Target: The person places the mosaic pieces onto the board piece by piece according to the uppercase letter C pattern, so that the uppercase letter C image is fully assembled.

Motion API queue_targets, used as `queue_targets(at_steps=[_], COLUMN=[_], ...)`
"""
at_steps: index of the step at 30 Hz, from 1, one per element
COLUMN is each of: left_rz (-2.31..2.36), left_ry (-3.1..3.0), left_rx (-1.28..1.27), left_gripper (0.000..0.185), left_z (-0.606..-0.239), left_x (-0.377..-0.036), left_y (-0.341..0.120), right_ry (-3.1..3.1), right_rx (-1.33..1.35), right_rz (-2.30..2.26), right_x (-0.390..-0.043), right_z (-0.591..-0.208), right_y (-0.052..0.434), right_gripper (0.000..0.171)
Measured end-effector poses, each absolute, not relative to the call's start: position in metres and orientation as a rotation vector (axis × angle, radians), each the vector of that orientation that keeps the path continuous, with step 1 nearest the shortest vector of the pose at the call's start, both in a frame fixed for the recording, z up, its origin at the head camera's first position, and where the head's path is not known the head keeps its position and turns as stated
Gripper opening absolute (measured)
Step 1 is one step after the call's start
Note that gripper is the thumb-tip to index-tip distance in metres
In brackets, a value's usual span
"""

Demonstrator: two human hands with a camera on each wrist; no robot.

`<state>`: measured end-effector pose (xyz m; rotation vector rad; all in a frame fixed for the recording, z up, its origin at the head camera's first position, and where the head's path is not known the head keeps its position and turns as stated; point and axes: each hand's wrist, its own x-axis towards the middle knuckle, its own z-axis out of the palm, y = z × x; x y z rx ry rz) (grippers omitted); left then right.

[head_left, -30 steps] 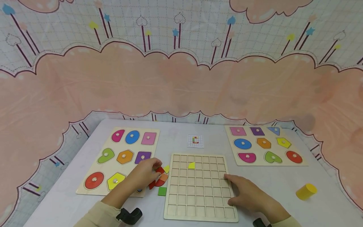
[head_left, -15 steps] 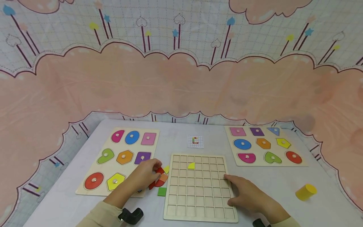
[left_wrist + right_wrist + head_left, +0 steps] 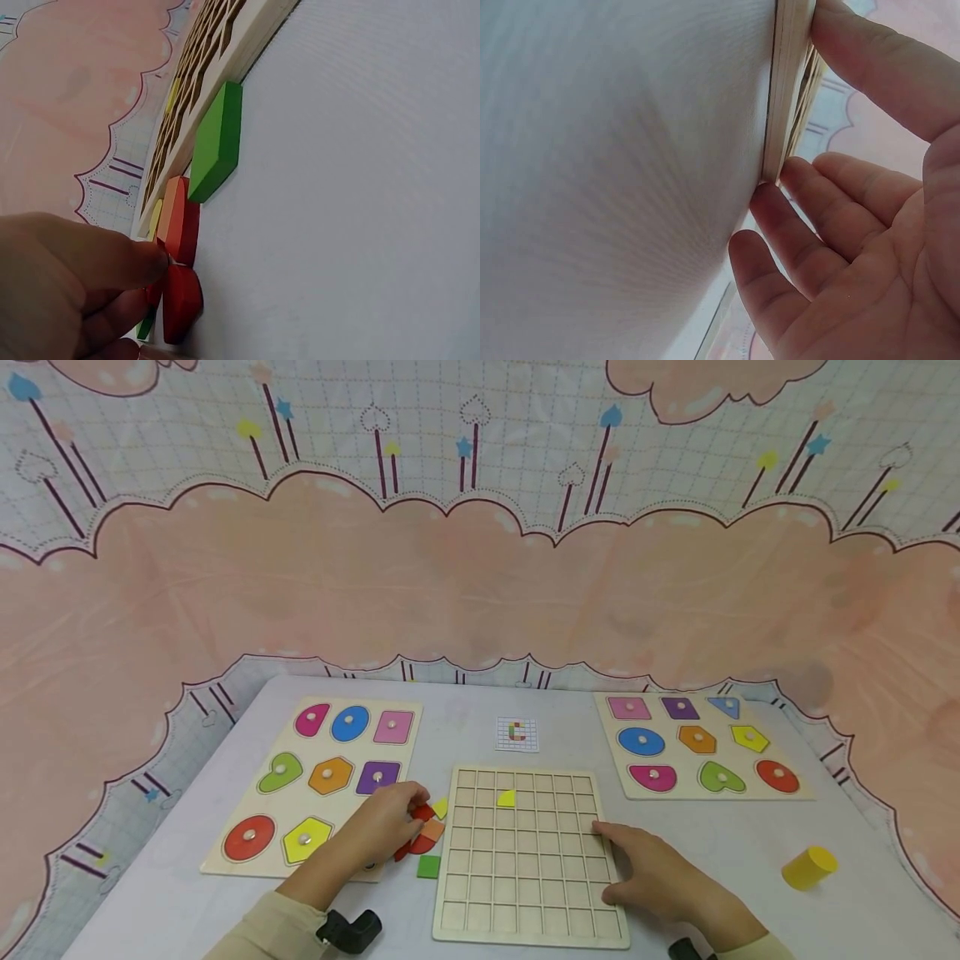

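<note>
Left hand on loose pieces; right hand steadying grid board.

Two shape puzzles [image 3: 315, 781] [image 3: 701, 743], one grid board [image 3: 525, 893], one yellow cylinder [image 3: 808, 867]. Left hand [image 3: 382, 822] pinches a red piece [image 3: 422, 814] beside one green square [image 3: 429, 866], just left of the board. Right hand [image 3: 652, 868], fingers straight, rests on the board's right edge. Nothing has shifted since earlier.

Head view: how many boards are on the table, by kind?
Shape-peg boards: 2
Grid board: 1
Total: 3
</note>
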<state>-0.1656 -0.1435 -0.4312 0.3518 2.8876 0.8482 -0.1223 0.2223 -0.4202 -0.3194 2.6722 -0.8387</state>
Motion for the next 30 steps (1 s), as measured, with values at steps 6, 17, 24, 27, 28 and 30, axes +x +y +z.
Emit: queue_targets(at_steps=[6, 17, 24, 27, 28, 30], left_rz=[0.8, 0.796, 0.805, 0.805, 0.806, 0.818], left_ry=[2.898, 2.906, 2.91, 2.906, 2.905, 2.899], left_rx=[0.364, 0.308, 0.3, 0.286, 0.284, 0.274], left_gripper=[0.033, 0.035, 0.034, 0.034, 0.033, 0.032], left_z=[-0.4299, -0.4307, -0.4325, -0.4342, -0.4344, -0.4346], left_x=[-0.1638, -0.1624, -0.1637, -0.164, -0.1641, -0.1643], left_y=[-0.1436, -0.1456, -0.1463, -0.1465, -0.1466, -0.1469], right_ry=[2.672, 2.652, 2.657, 2.659, 2.658, 2.658], right_rx=[-0.322, -0.343, -0.346, -0.347, -0.345, -0.345], right_rz=[-0.834, -0.871, -0.864, -0.862, -0.863, -0.865], right_x=[-0.1229, -0.1223, -0.1228, -0.1228, -0.1225, -0.1224], right_z=[-0.4207, -0.4219, -0.4225, -0.4223, -0.4222, -0.4218], right_y=[0.2224, 0.2242, 0.2247, 0.2245, 0.2243, 0.2239], right_gripper=[0.081, 0.081, 0.082, 0.082, 0.082, 0.081])
